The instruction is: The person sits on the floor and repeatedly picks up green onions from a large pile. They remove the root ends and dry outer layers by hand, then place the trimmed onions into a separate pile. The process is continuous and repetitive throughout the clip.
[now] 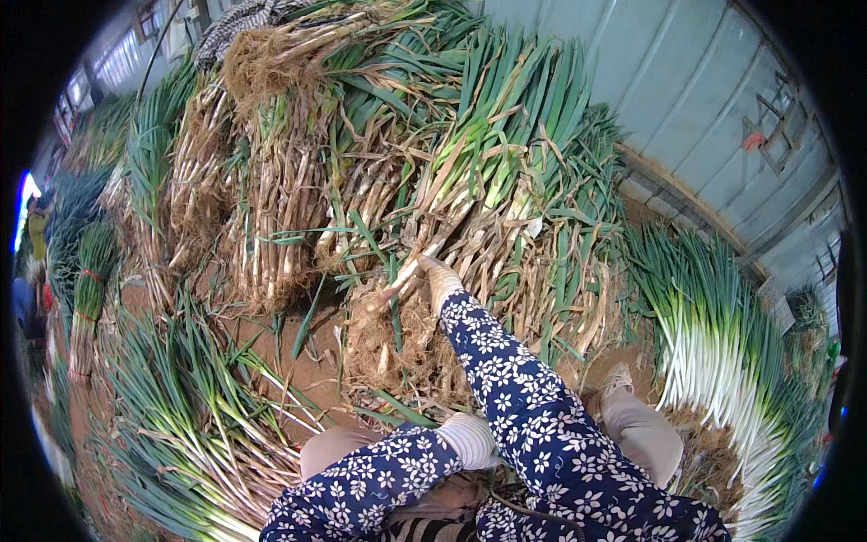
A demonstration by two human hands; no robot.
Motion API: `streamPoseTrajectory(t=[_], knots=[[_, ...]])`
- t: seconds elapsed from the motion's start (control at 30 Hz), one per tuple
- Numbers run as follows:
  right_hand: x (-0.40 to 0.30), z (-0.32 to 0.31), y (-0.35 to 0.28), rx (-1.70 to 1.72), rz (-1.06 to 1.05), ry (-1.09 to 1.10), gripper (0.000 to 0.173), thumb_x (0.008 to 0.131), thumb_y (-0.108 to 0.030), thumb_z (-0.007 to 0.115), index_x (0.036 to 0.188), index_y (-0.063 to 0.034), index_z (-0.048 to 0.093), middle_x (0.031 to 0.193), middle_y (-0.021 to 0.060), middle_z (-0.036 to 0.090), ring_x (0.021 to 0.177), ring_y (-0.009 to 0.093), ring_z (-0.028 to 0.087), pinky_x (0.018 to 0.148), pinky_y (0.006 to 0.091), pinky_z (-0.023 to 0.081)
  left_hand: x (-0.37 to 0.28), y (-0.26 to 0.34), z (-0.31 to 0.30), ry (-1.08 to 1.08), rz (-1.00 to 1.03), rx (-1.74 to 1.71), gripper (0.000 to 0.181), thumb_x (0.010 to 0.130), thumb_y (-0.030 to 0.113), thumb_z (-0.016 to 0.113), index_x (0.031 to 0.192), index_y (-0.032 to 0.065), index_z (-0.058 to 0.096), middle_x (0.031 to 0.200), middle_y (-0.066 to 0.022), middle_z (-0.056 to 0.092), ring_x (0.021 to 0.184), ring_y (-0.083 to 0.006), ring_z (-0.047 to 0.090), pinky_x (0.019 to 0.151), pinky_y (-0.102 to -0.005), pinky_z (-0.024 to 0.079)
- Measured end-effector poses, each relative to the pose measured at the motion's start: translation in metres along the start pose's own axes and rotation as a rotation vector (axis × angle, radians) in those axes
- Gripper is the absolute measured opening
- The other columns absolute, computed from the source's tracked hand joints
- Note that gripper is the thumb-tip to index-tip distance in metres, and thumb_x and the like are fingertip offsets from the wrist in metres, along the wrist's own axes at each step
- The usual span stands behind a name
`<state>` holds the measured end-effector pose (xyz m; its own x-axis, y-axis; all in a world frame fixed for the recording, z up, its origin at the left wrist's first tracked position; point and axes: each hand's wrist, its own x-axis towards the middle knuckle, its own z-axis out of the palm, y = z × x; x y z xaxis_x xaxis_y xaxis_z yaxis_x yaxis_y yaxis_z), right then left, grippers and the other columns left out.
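My right hand (440,279), in a pale glove, reaches forward to the heap of untrimmed large green onions (481,196). Its fingertips are closed at a thick whitish onion stalk (405,278), whose rooted end points down towards me. Dry brown leaves and tangled roots surround that hand. My left hand (471,442), in a white ribbed knit glove, is held low in front of my body. Its fingers are mostly hidden, so what it holds does not show.
Peeled green onions with white stems (704,359) lie in a row at right. Loose onions (210,420) spread at lower left, near a tied bundle (88,291). A metal-sheet wall (677,88) rises behind the heap. A person (36,230) is at far left.
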<state>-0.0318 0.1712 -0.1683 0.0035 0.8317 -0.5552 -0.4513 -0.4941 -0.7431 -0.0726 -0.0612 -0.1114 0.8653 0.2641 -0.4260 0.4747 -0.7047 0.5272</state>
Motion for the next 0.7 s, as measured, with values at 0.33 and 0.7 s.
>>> streamPoseTrajectory(t=[0.33, 0.7], knots=[[-0.046, 0.008, -0.061, 0.603, 0.067, -0.138, 0.051, 0.083, -0.034, 0.060, 0.118, 0.0008, 0.045, 0.107, 0.0180, 0.054, 0.093, 0.025, 0.053, 0.086, 0.0373, 0.044, -0.008, 0.018, -0.021, -0.071, -0.072, -0.049, 0.053, 0.076, 0.042, 0.059, 0.111, 0.0021, 0.055, 0.100, -0.0186, 0.061, 0.092, -0.0334, 0.059, 0.079, -0.0412, 0.047], [-0.252, -0.151, -0.071, 0.009, -0.187, -0.200, 0.031, 0.089, -0.029, 0.053, 0.108, -0.0039, 0.051, 0.065, -0.0016, 0.046, 0.047, 0.009, 0.044, 0.043, 0.0247, 0.042, -0.017, 0.005, -0.068, 0.156, -0.232, -0.163, 0.055, 0.083, 0.042, 0.056, 0.120, 0.0021, 0.048, 0.109, -0.0217, 0.058, 0.099, -0.0332, 0.058, 0.086, -0.0396, 0.046]])
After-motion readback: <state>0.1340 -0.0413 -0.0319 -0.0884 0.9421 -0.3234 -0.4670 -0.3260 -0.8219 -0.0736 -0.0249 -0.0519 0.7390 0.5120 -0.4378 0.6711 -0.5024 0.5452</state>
